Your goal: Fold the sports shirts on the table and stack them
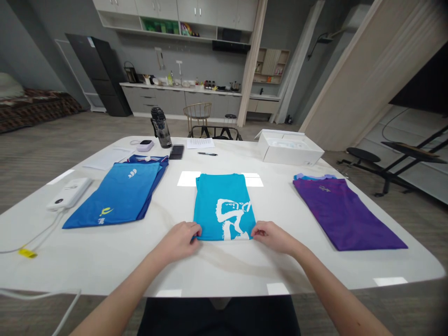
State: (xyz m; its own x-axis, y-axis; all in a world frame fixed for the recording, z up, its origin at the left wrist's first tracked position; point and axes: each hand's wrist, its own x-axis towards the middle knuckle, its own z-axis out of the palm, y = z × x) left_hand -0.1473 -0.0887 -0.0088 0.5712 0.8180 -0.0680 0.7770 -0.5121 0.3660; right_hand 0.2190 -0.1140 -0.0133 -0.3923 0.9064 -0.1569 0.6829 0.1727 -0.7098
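Observation:
A turquoise T-shirt [213, 200] with white lettering lies folded into a rectangle in the middle of the white table [224, 270]. My left hand [182, 238] pinches its near left corner, fingers closed on the cloth. At the near right corner, my right hand [271, 234] has its fingertips closed on the fabric too. To the left lies a blue shirt [121, 191], flat and folded, over a navy one [157, 181]. On the right rests a folded purple shirt [345, 214], with lighter blue cloth showing behind its far edge.
A white power strip [70, 193] with cables lies at the left. Toward the far edge are a dark water bottle [161, 128], a lilac device [145, 145], a pen [207, 154], paper sheets [200, 143] and an opened white box [290, 148]. Chairs stand beyond the table.

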